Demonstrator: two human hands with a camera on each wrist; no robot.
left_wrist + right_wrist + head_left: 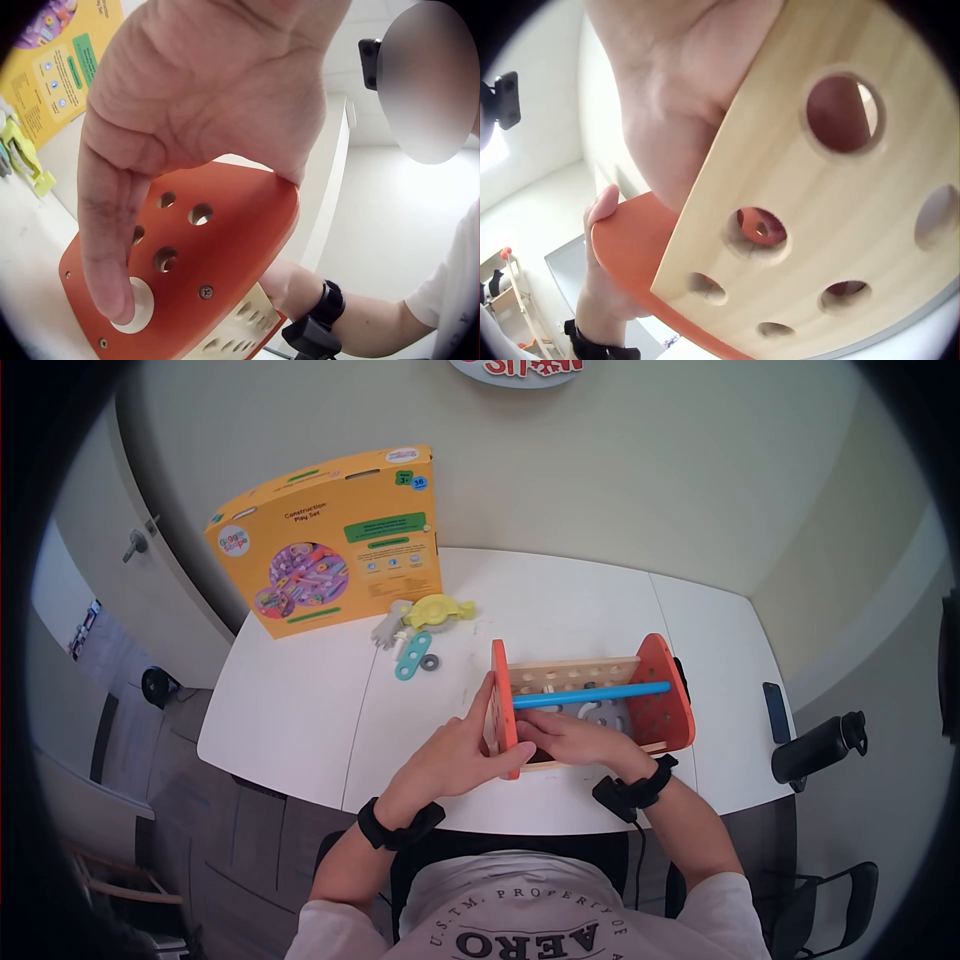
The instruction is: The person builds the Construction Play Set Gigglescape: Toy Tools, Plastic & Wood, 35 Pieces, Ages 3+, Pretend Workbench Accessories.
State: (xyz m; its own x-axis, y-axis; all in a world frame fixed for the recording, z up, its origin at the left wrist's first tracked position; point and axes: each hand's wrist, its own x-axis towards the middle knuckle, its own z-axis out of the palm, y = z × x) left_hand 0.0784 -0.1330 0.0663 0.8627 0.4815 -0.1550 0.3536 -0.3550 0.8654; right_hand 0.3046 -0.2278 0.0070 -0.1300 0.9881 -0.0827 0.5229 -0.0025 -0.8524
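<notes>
A toy wooden toolbox with orange end panels (665,695), a blue rod handle (600,694) and holed wooden sides (870,225) stands on the table. My left hand (450,755) grips its left end panel (232,240), thumb at the near edge. One fingertip of that hand presses a white round bolt head (145,304) on the panel's outer face. Beneath the rod, my right hand (572,738) reaches into the box against the same panel's inner side. The wooden side hides its fingertips in the right wrist view, so I cannot tell what they hold. Grey pieces (605,712) lie inside.
A yellow construction set box (330,550) stands at the back left. Before it lie a yellow toy piece (435,610), a teal holed strip (412,657) and a grey ring (430,662). At the right edge are a phone (775,712) and a black bottle (815,750).
</notes>
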